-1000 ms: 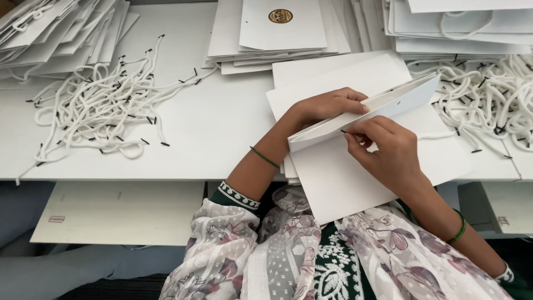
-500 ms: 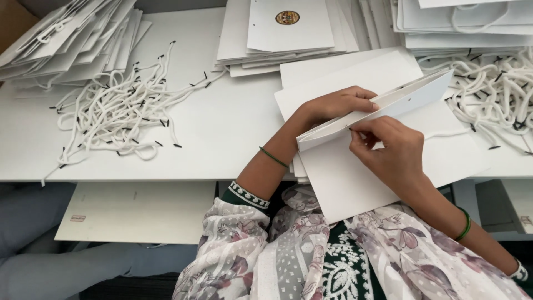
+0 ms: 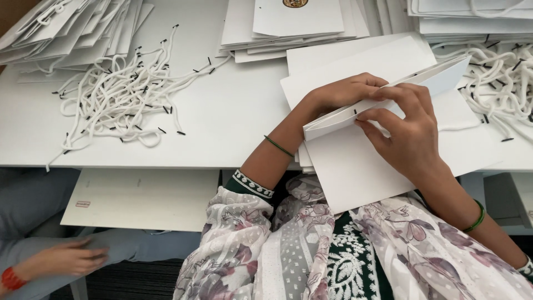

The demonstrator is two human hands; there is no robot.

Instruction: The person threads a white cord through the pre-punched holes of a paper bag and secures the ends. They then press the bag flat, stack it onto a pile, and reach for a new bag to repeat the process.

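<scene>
A flat white paper bag (image 3: 355, 161) lies on the white table (image 3: 233, 111) in front of me, its near end hanging over the edge. The bag's top flap (image 3: 438, 75) is lifted. My left hand (image 3: 341, 91) reaches in under that flap and holds it up. My right hand (image 3: 408, 130) rests on the bag's front, fingertips pinching the folded rim where a small black cord tip shows. A loose white cord (image 3: 466, 126) lies beside the bag on the right.
White cords with black tips lie in a heap at left (image 3: 119, 94) and another at right (image 3: 502, 83). Stacks of flat white bags sit at the back left (image 3: 66, 28), back centre (image 3: 294, 22) and back right (image 3: 472, 14). Another person's hand (image 3: 69, 258) rests low left, under a white sheet (image 3: 144, 197).
Both hands stay on the bag's rim; my right fingers have shifted slightly along the fold. Another person's hand has come into sight at the lower left.
</scene>
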